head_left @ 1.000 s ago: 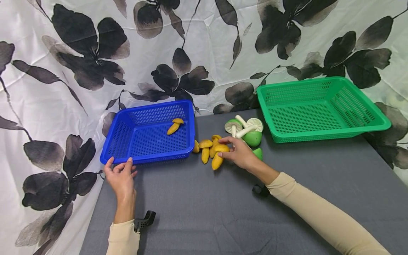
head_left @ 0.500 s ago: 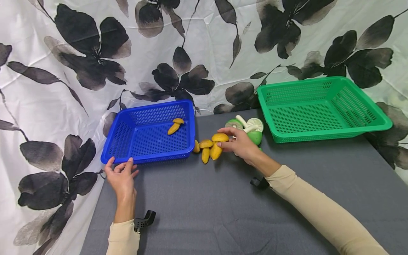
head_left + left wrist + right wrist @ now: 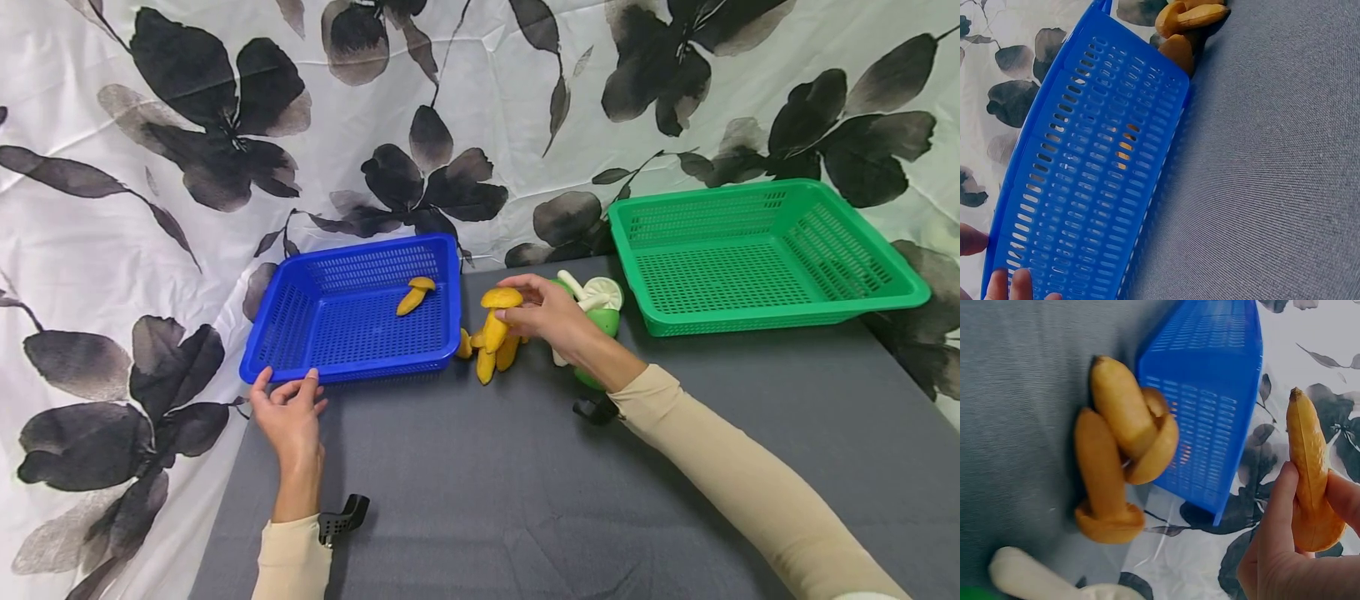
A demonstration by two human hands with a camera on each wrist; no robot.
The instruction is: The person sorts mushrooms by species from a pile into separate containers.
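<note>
My right hand (image 3: 551, 315) pinches a yellow toy mushroom (image 3: 497, 321) between thumb and fingers, its cap up. It is held above other yellow mushrooms (image 3: 486, 367) lying beside the blue basket; in the right wrist view these mushrooms (image 3: 1110, 450) rest against one another on the cloth. My left hand (image 3: 291, 412) holds the near left rim of the blue basket (image 3: 348, 367), thumb at the rim and fingertips (image 3: 1021, 284) against the outer wall. One yellow mushroom (image 3: 416, 296) lies inside that basket.
Green mushrooms with white stems (image 3: 602, 321) are heaped right of the yellow ones, partly hidden by my right hand and wrist. A green basket (image 3: 652, 321) stands at the back right of the grey cloth (image 3: 465, 492). A floral curtain (image 3: 480, 92) hangs behind.
My right hand has moved left and away from me with the yellow mushroom, leaving the green heap for the blue basket's side. The left hand stays at the rim.
</note>
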